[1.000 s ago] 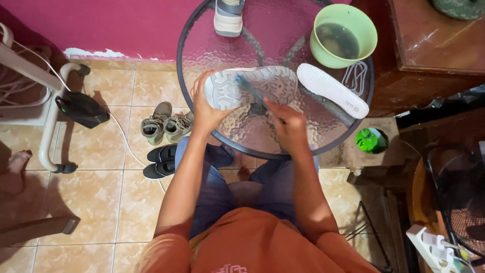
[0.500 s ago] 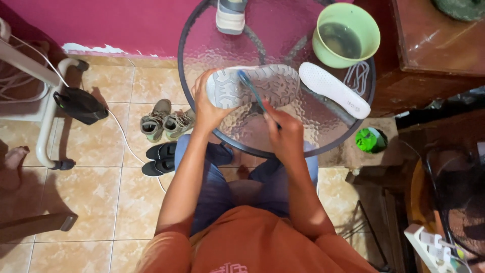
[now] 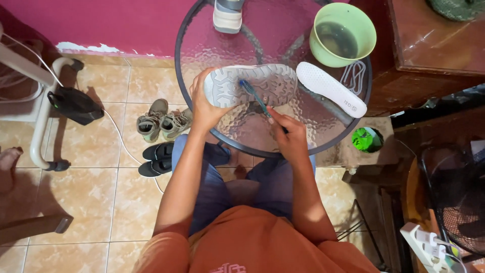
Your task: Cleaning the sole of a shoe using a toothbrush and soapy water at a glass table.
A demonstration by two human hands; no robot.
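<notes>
Both arms reach fwd from the torso, elbows bent, forearms converging toward center. Left hand [image 3: 203,106] is raised, wrist cocked back, fingers curled up and around in a firm clasp, thumb on the near side. Right hand [image 3: 287,130] sits lower and nearer the body, knuckles up, fingers closed in what looks like a pinch-type grip, though fingertips are partly hidden. Hands are near, not touching.

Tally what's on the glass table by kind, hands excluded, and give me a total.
Shoes: 2, the sole-up shoe held by the left hand and another shoe at the far edge
Toothbrush: 1, in the right hand
Insole: 1, white
Bowl: 1, green, with dark water
Lace: 1, white
Total: 6
</notes>
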